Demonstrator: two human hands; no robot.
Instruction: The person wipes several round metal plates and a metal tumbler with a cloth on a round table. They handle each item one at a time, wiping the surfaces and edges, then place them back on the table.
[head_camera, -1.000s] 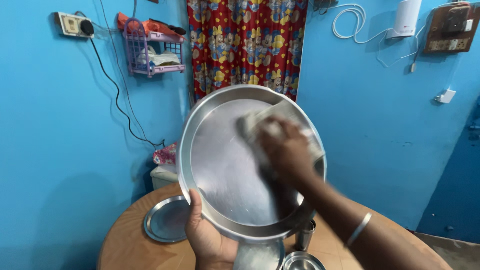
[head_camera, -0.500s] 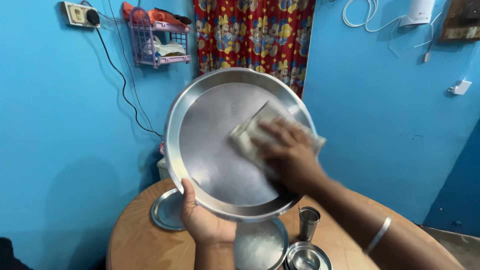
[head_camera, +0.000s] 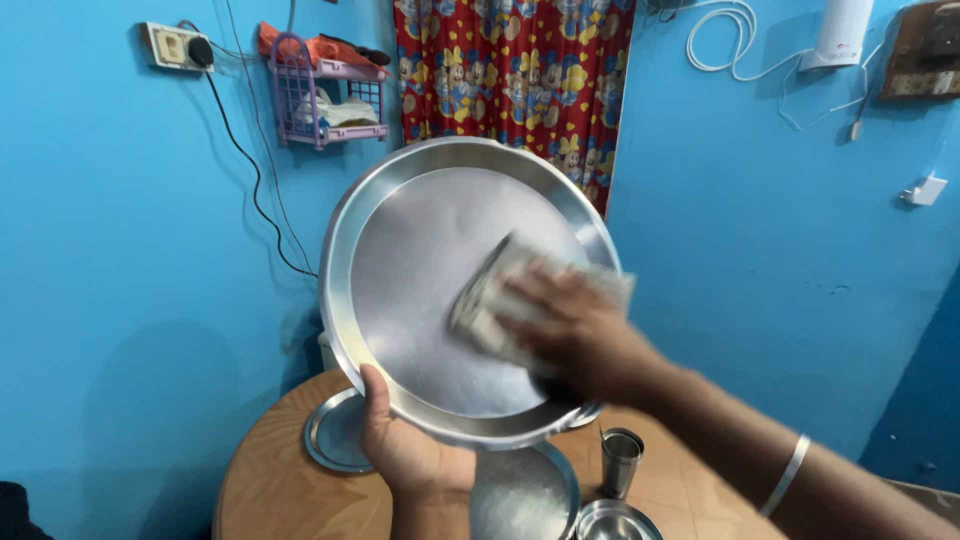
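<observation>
Blue wall behind, round wooden table (head_camera: 270, 480) below. My left hand (head_camera: 405, 450) grips big steel plate (head_camera: 420, 270) by lower rim, tilted up. My right hand (head_camera: 575, 335) presses folded cloth (head_camera: 490, 300) on plate's inner face (fingers blurred, seemingly clamped on cloth). Wiping underway; smaller plates (head_camera: 335, 435) and steel tumbler (head_camera: 621, 460) wait on table.

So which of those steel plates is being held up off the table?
The big round steel plate, tilted up in the left hand; the others lie flat on the wooden table.

Both forearms are bare, no sleeves visible. Right wrist carries one thin silver bangle (head_camera: 786, 474) (plain, slightly blurred). Left wrist unadorned.
</observation>
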